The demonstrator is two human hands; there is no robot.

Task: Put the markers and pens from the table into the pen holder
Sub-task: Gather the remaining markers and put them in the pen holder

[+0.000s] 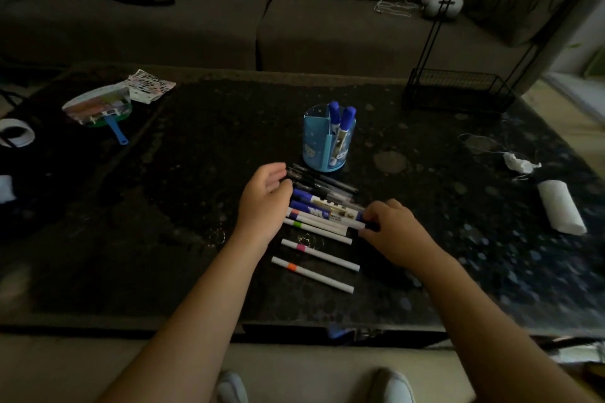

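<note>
A blue pen holder (319, 154) stands mid-table with two blue-capped markers (340, 127) upright in it. In front of it lies a row of pens and markers: dark pens (327, 180), two blue-capped whiteboard markers (327, 206), and several thin white pens with coloured bands (314, 252). My left hand (265, 196) rests at the left ends of the row, fingers apart and touching the cap ends. My right hand (389, 226) pinches the right end of a blue-capped marker that still lies in the row.
A hand fan (98, 108) and a printed sheet lie at the back left, a tape roll (14, 136) at the left edge. A black wire rack (458, 91) stands back right. Crumpled tissue (520, 165) and a white roll (559, 211) lie right. A sofa is behind.
</note>
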